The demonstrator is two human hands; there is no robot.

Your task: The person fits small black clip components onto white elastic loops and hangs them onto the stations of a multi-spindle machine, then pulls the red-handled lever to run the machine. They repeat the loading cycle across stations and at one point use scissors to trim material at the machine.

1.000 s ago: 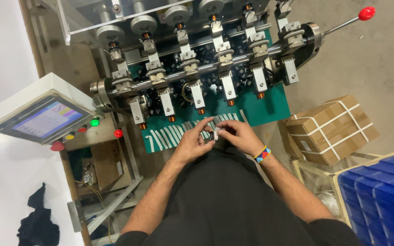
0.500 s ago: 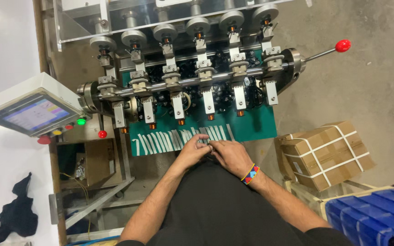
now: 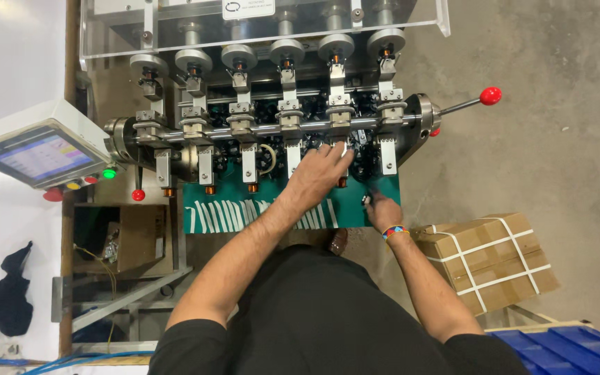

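There is a single view, from the head camera looking straight down. A multi-station winding machine fills the upper middle of the frame, its six heads set in a row along a horizontal shaft so that each station can be reached from the front edge.

The left hand stretches up across the centre of the frame to the fifth station from the left. Its fingers are extended and bunched at the white clamp there, touching it. Whether they pinch a small part cannot be told, since the fingertips are blurred against the dark parts behind.

The right hand lies lower, at the right edge of the green mat. Its fingers are curled around something small and dark, probably kept ready close to the stations, though what it is stays unclear.

White strips lie side by side along the near edge of the mat, lined up within easy reach.

A red-knobbed lever sticks out at the upper right, clear of the heads. A control panel sits tilted towards the person at the left. A strapped cardboard box stands on the floor at the lower right, beside a blue crate.
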